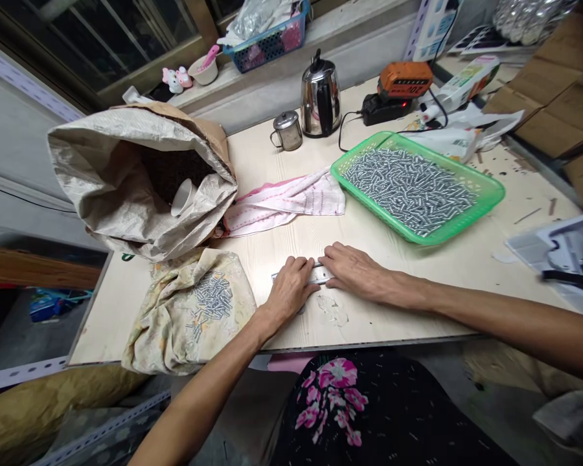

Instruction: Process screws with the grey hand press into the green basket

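Observation:
A flat silvery metal strip [319, 275] lies on the table near its front edge. My left hand [289, 288] is closed over its left part, with the strip's end showing past the fingers. My right hand [354, 272] grips the other end, fingers and thumb on either side. Left of the hands, a pile of small metal pins [214, 296] rests on a crumpled patterned cloth [150, 323]. Beyond my right hand stands a green plastic basket [490, 191] filled with many similar pins [412, 184]. Whether pins are under my fingers is hidden.
An open sack [78, 168] with a white cup [183, 197] inside stands at the back left. Beside it lie a pink-white towel [286, 204], a metal mug [287, 131] and a kettle [319, 97]. An orange battery [404, 80] sits on a charger [386, 110] behind the basket.

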`<control>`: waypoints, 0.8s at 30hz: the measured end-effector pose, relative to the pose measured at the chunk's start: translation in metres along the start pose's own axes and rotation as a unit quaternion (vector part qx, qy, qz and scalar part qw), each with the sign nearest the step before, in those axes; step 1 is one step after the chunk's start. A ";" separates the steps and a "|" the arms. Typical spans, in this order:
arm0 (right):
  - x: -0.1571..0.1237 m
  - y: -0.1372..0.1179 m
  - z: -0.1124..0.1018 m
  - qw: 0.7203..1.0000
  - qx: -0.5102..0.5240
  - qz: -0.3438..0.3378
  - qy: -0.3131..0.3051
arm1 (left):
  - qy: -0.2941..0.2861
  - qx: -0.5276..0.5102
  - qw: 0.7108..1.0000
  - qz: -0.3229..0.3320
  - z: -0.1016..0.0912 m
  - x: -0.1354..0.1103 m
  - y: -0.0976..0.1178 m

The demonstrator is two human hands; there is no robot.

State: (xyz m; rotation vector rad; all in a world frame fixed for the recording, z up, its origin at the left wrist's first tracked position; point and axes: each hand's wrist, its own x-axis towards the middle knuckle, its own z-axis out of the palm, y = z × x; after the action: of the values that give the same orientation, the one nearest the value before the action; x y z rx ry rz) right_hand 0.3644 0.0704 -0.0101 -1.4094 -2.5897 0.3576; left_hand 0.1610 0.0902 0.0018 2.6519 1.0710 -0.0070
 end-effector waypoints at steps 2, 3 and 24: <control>0.002 -0.001 0.005 1.000 -0.001 -0.007 -0.002 | 0.006 0.005 1.000 -0.015 0.003 0.000 0.004; 0.004 -0.001 0.008 1.000 0.002 -0.010 -0.002 | 0.009 0.010 1.000 -0.022 0.005 0.001 0.006; 0.056 -0.059 -0.005 0.966 -0.006 -0.259 -0.021 | 0.291 -0.019 0.942 -0.167 0.029 -0.133 0.042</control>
State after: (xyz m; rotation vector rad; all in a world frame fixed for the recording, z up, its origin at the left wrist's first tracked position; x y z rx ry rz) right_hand 0.2881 0.0873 0.0136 -0.6818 -2.8611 0.2904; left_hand 0.0959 -0.0368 -0.0008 2.4512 1.6642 0.7599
